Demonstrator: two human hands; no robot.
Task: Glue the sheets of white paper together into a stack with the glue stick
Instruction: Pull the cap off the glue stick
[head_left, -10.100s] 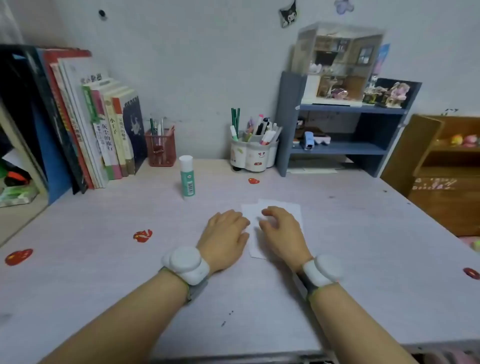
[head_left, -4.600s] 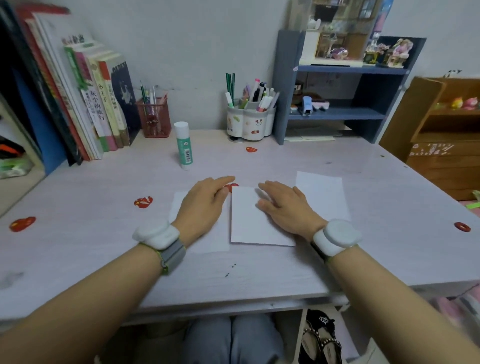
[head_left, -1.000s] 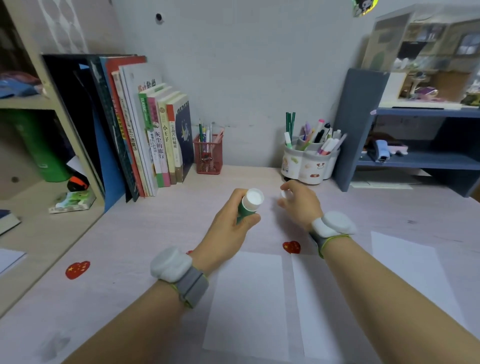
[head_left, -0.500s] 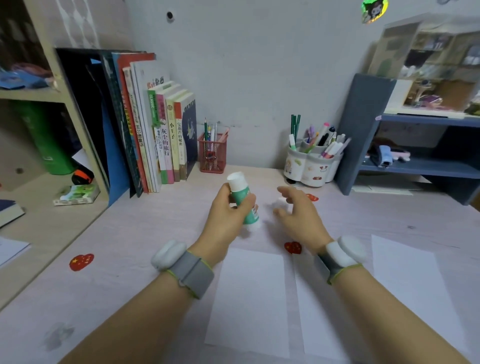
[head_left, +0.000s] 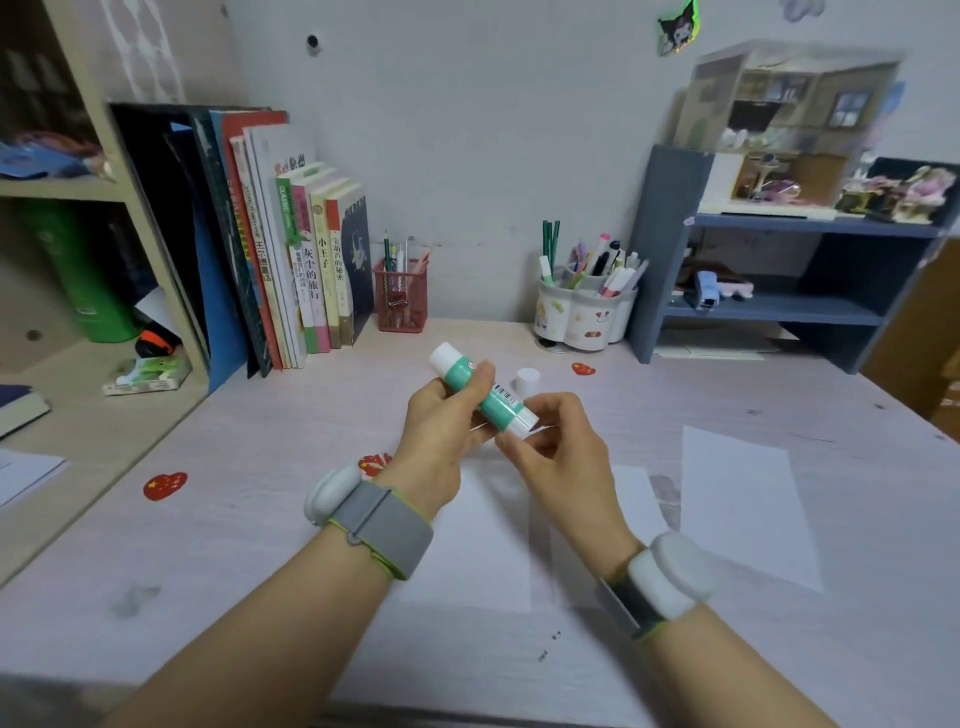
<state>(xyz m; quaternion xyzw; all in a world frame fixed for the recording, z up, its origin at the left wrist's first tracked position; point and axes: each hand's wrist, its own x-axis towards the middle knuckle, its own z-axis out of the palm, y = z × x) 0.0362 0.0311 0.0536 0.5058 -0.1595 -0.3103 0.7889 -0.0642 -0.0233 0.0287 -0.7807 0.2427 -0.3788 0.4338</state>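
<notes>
spanning both hands, glue stick (head_left: 480, 389) gripped by left hand (head_left: 447, 441), base pinched by right hand (head_left: 553, 447); half a second earlier right hand was free.

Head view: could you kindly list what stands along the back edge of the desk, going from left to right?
Row of books → red mesh pen holder → white pen pot → blue-grey shelf unit.
</notes>
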